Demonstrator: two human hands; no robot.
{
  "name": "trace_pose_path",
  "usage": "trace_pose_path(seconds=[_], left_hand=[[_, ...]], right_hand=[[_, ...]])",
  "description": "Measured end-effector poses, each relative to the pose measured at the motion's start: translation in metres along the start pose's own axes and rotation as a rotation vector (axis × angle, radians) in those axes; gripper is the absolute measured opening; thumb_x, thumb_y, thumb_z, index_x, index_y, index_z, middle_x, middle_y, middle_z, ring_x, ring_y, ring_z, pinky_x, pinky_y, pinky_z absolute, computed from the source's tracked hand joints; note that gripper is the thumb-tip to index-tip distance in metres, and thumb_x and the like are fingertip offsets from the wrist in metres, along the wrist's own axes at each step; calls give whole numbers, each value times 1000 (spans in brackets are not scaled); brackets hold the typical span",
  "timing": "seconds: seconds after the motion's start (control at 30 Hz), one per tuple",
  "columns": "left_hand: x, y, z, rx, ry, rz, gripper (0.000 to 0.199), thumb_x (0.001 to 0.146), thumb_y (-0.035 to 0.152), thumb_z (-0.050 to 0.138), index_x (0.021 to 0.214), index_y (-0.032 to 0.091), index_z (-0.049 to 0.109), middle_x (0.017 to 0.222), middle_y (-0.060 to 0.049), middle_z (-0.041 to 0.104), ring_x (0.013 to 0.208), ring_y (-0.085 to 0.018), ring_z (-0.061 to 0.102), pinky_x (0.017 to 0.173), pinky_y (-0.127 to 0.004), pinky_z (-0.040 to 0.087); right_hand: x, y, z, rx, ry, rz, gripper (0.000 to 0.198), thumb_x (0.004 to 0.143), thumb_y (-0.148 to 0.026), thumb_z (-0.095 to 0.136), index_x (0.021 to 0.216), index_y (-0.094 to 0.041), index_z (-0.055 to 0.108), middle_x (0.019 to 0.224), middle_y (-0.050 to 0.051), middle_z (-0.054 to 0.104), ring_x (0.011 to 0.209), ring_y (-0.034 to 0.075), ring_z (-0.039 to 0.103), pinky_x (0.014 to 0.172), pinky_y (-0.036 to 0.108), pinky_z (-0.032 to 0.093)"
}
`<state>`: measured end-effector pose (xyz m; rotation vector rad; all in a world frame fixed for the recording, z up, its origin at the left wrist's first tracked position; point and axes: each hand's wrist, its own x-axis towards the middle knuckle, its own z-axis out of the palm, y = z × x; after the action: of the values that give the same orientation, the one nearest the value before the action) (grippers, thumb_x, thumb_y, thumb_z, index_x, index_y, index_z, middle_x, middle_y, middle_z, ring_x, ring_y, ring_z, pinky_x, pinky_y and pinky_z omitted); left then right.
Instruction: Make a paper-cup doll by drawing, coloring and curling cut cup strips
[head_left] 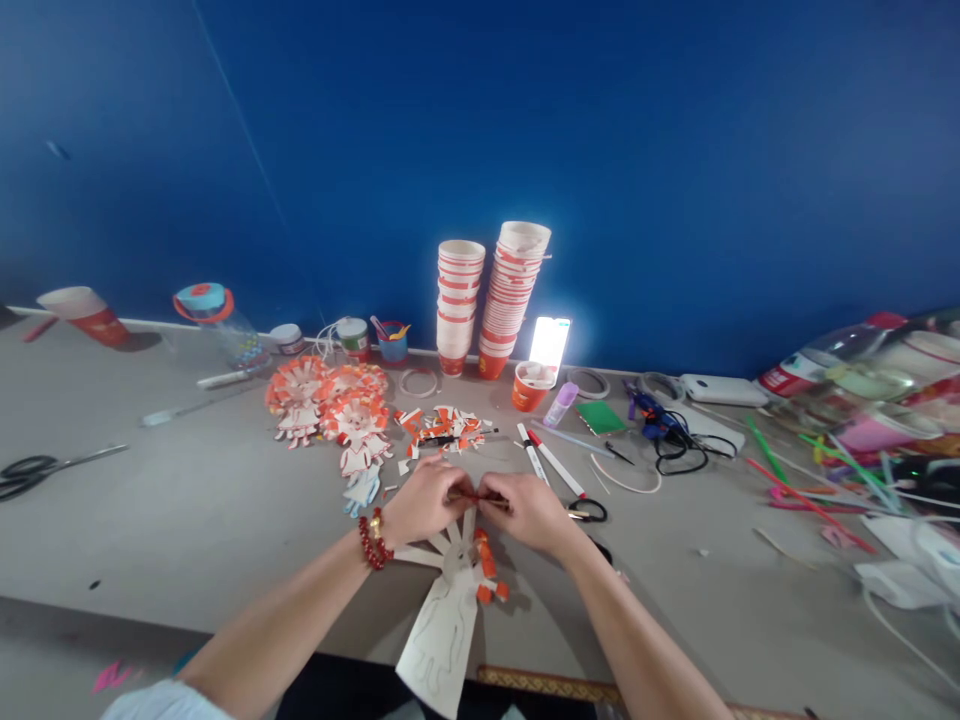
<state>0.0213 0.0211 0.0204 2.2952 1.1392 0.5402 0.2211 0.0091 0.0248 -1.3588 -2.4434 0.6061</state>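
Note:
Near the front of the table, my left hand (426, 498) and my right hand (526, 508) meet, both with fingers pinched on the end of one paper strip. That strip belongs to a cut-open paper cup (439, 640), whose white inner side faces me with a pencilled figure drawn on it. Other white strips fan out from its top, and on the right side several strips are curled with their orange-red side out. Beyond my hands lies a pile of orange and white paper scraps (442, 428). Finished-looking paper figures with curled orange fringes (352, 405) lie to the left.
Two tall stacks of paper cups (459, 310) stand against the blue wall, beside a lit phone (550, 342). Markers (555, 462), black-handled scissors (589, 511) and a blue glue gun (660, 415) lie to the right. Bottles and colourful straws (810, 500) crowd the far right. More scissors (45, 470) lie far left.

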Motion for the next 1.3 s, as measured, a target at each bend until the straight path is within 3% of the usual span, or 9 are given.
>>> trace_pose_path(seconds=[0.37,0.53,0.93,1.1,1.3], left_hand=[[1,2,-7,-67,-44,13,26,94,30,49,79,18,66,71,1,66,72,-14,60,89,-30,38],[2,0,-4,-69,-30,15,24,94,27,49,79,18,66,70,1,65,71,-15,59,86,-30,39],[-1,-1,0,-40,-43,16,17,93,24,51,84,18,65,81,-2,67,83,-18,62,95,-34,36],[-1,-1,1,-48,-57,0,16,92,22,51,87,20,65,82,-1,69,85,-18,62,98,-35,35],[1,-1,-2,-100,-65,18,13,91,24,54,86,20,65,75,3,68,72,-13,61,97,-33,36]], right_hand=[[0,-7,-4,-47,81,-34,7,81,-17,56,76,-19,60,67,0,62,66,15,55,58,22,28],[0,-9,-4,-64,86,-48,10,84,-19,54,76,-20,60,71,2,64,69,16,57,60,23,29],[-2,-13,-7,-132,-55,91,18,92,-28,48,85,-21,64,74,2,67,67,15,57,56,25,21],[-2,-14,-4,-182,-23,99,16,90,-26,50,84,-21,64,73,2,68,66,15,57,56,26,20],[-3,-13,-2,-194,26,80,14,88,-26,52,80,-21,63,68,2,65,63,15,55,56,26,19]])
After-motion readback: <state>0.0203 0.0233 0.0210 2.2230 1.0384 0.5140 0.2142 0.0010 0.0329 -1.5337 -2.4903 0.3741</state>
